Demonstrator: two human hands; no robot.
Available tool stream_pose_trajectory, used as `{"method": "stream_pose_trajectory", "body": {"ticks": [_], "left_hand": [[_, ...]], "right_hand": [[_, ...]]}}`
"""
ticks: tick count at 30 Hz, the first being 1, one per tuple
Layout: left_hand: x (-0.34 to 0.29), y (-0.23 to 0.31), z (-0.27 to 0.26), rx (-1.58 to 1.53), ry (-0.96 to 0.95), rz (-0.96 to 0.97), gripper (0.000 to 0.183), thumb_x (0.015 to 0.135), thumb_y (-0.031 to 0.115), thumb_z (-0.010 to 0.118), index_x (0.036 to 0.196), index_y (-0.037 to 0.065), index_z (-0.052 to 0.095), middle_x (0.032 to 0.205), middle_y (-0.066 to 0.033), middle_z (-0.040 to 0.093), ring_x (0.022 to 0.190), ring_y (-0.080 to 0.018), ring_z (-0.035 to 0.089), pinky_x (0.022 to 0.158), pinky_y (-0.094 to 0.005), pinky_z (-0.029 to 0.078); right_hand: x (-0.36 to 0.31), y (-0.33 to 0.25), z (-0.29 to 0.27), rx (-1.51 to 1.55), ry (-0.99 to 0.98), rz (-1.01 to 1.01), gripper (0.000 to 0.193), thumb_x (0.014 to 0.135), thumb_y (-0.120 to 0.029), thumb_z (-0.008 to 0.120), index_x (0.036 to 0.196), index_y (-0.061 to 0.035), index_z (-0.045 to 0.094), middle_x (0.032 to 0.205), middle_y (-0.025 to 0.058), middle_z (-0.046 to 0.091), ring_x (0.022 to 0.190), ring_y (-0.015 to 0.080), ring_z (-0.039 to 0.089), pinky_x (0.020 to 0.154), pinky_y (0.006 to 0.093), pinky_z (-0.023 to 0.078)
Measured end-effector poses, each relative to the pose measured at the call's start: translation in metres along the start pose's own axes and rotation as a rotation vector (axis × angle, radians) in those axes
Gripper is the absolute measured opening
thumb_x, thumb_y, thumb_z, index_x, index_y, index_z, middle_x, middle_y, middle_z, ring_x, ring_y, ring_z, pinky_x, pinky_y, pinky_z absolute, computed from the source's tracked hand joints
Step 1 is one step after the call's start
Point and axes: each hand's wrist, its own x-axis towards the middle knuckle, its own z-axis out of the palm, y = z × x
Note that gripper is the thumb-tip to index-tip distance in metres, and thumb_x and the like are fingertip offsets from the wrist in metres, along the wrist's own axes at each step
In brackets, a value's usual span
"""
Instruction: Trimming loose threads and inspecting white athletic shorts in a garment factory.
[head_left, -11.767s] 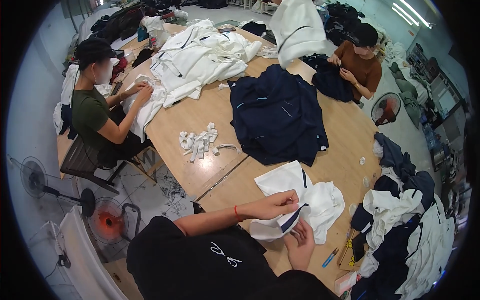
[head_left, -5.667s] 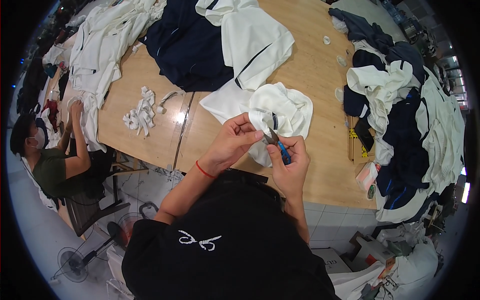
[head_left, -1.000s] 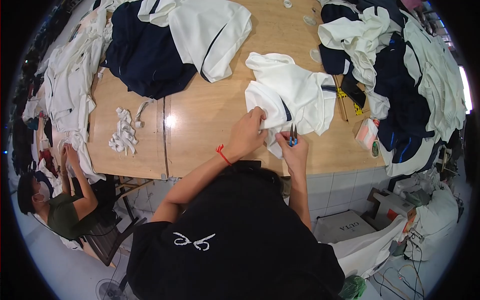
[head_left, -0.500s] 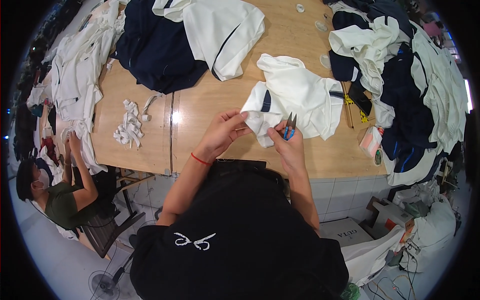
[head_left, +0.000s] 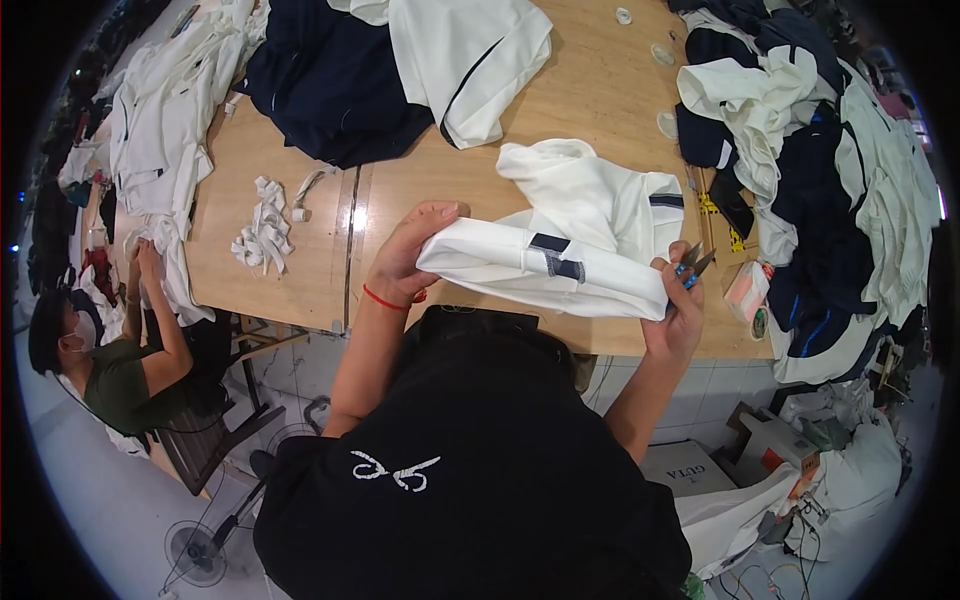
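Stretched between my two hands is an edge of a white garment [head_left: 480, 245] with dark navy patches near its middle. My left hand [head_left: 408, 250] pinches the left end, thumb on top. At the right end my right hand [head_left: 678, 305] grips the cloth and also keeps a pair of small blue-handled thread snips [head_left: 690, 272] against its fingers, dark blades pointing up and right. The rest of the garment, with another navy stripe, lies on the wooden table [head_left: 420, 190] beyond my hands. Part of my right fingers is hidden by the cloth.
A navy and white garment pile [head_left: 340, 90] lies at the far left of the table, near white fabric scraps [head_left: 265, 225]. More garments [head_left: 810, 180] heap up on the right, beside a dark phone-like object [head_left: 733, 207]. A co-worker [head_left: 120, 350] sits at the left, handling white cloth.
My hands have moved apart, the right one to the right and the left one slightly left, pulling the garment's edge taut. The snips have moved right with my right hand.
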Motion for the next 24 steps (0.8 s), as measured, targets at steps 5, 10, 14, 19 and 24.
{"method": "stream_pose_trajectory", "body": {"ticks": [5,10,14,19,24], "left_hand": [[-0.004,0.001,0.001,0.052,-0.069,0.055,0.03,0.106,0.026,0.066,0.083,0.008,0.056,0.073,0.0016,0.058,0.06,-0.0041,0.055,0.053,-0.0231,0.046],[0.008,-0.016,0.005,-0.198,-0.215,0.279,0.03,0.105,0.02,0.063,0.127,-0.001,0.059,0.104,-0.0095,0.07,0.095,-0.0182,0.07,0.086,-0.0325,0.058],[0.022,-0.027,0.0,-0.449,-0.196,0.473,0.069,0.101,0.0,0.055,0.166,0.007,0.033,0.145,-0.0164,0.061,0.14,-0.0313,0.057,0.125,-0.0491,0.04],[0.023,-0.023,-0.005,-0.615,-0.042,0.436,0.074,0.091,-0.011,0.051,0.162,0.008,0.041,0.148,-0.0151,0.059,0.144,-0.0299,0.052,0.128,-0.0499,0.034],[0.021,-0.013,-0.018,-0.736,0.046,0.459,0.068,0.092,-0.011,0.051,0.158,0.005,0.045,0.149,-0.0165,0.059,0.143,-0.0299,0.052,0.127,-0.0476,0.036]], "right_hand": [[-0.002,-0.001,-0.003,-0.011,-0.018,-0.048,0.021,0.1,0.003,0.064,0.114,-0.0053,0.051,0.081,0.0011,0.05,0.073,0.0107,0.05,0.068,0.0264,0.043],[-0.001,0.007,0.01,0.017,0.158,-0.105,0.023,0.1,-0.001,0.067,0.12,-0.004,0.056,0.089,0.0016,0.062,0.071,0.0088,0.055,0.061,0.0241,0.045],[0.008,0.028,-0.022,0.365,0.189,0.058,0.027,0.103,-0.009,0.065,0.129,-0.0038,0.069,0.099,0.0012,0.074,0.051,0.0067,0.046,0.039,0.022,0.027],[0.007,0.039,-0.041,0.575,0.198,0.215,0.026,0.105,-0.011,0.061,0.129,-0.0039,0.069,0.099,0.0018,0.074,0.053,0.0073,0.049,0.039,0.0223,0.028],[-0.002,0.032,-0.024,0.452,0.255,0.305,0.024,0.105,-0.011,0.061,0.126,-0.0045,0.069,0.099,0.0017,0.074,0.054,0.0073,0.05,0.039,0.0221,0.029]]}}
